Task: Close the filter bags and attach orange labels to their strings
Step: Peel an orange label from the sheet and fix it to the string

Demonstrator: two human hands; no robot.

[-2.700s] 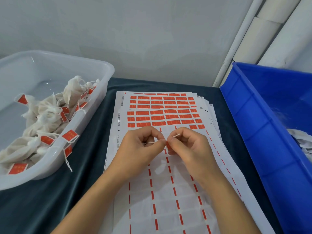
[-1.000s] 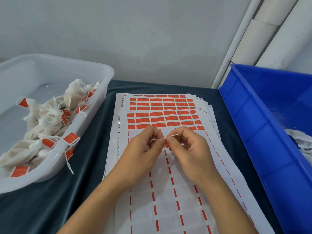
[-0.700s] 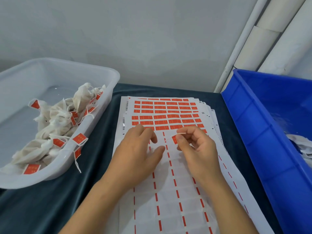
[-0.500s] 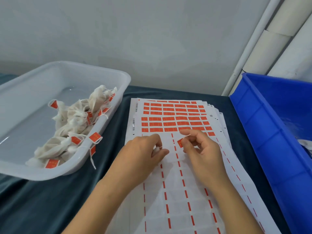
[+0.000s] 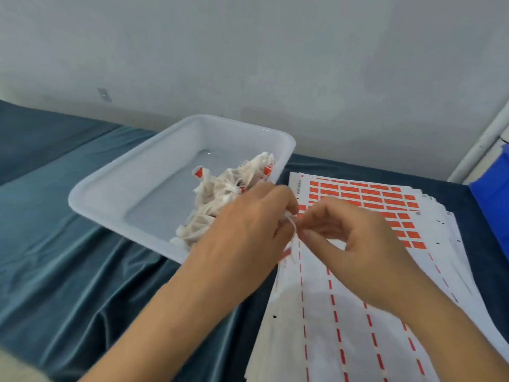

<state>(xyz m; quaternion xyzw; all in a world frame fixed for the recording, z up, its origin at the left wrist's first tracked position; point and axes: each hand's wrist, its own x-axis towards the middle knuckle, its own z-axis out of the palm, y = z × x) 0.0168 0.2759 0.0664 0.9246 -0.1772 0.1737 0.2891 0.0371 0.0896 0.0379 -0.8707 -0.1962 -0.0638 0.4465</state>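
Both hands meet over the left edge of the label sheets (image 5: 358,312), just right of the white tray (image 5: 132,188).

Left hand (image 5: 248,230): fingers curled, closed round something white at the fingertips, probably a filter bag's neck or string. The bag itself is hidden under my hand, so I cannot tell for sure.

Right hand (image 5: 358,244): thumb and forefinger pinched together on the string (image 5: 293,230). A bit of orange shows below the left fingers; blurred, may be a label.

The string runs short and roughly left to right between the two grips, fingertips nearly touching.

Tray: a pile of tagged bags (image 5: 225,194) lies against its right wall, directly behind my left hand. The left hand is nearer the tray by far.

Judgement: labelling of this bag looks finished or nearly so. The next move would be a drop into the tray, away and to the left, by the left hand alone; the right must let go first.

Sheets: orange labels (image 5: 371,197) remain on the far rows; the near rows are peeled.

Counter (image 5: 68,271): dark blue cloth. Blue bin (image 5: 493,194) at the far right edge.
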